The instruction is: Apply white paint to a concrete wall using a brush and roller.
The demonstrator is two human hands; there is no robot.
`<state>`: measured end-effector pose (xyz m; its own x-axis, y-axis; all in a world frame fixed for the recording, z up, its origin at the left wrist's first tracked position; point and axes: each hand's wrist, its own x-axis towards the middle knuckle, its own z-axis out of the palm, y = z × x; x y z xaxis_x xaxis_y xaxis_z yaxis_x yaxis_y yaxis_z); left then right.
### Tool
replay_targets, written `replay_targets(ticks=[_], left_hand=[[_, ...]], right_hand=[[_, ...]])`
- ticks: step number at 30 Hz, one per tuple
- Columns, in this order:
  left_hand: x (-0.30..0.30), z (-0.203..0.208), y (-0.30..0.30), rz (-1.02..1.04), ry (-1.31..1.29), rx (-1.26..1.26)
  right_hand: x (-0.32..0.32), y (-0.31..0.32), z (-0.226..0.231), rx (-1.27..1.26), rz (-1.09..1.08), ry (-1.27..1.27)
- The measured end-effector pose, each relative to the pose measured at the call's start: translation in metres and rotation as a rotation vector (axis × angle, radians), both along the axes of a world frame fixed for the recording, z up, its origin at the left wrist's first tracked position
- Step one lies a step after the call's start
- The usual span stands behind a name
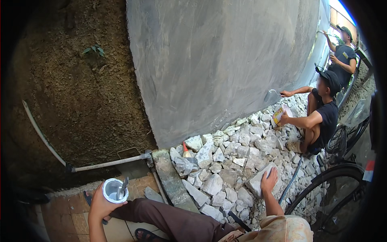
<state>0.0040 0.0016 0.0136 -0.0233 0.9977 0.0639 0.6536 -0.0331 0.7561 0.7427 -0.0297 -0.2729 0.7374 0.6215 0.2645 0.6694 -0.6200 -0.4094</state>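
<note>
My left hand is closed around a small white tub with grey residue on its inner wall. Inside the tub leans a grey tool, perhaps a brush or scraper; its kind is not plain. My right hand lies spread on top of a large pale rock, with nothing gripped. My bent leg in brown trousers stretches between the two hands.
A grey plastered wall rises ahead, beside bare earth. Broken rocks cover the ground. One person crouches with a roller and bucket; another stands behind. A bicycle wheel and pipe are close by.
</note>
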Motion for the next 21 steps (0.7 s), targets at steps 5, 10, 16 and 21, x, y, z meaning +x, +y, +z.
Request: replay_targets(ticks=[5,10,16,21], left_hand=[[0.0009,0.0009,0.0001,-0.004,0.000,-0.012],[-0.0014,-0.0029,0.0024,-0.012,0.032,0.019],[-0.0003,-0.0005,0.0018,-0.016,0.042,0.009],[0.0022,0.0028,0.0020,-0.014,0.030,0.007]], right_hand=[[0.0021,-0.0004,-0.0019,0.009,-0.012,-0.015],[0.0020,0.0001,-0.0028,0.018,0.000,-0.002],[0.0044,-0.0006,-0.0047,0.022,-0.004,-0.005],[0.0085,-0.0011,-0.0105,0.010,0.016,0.007]])
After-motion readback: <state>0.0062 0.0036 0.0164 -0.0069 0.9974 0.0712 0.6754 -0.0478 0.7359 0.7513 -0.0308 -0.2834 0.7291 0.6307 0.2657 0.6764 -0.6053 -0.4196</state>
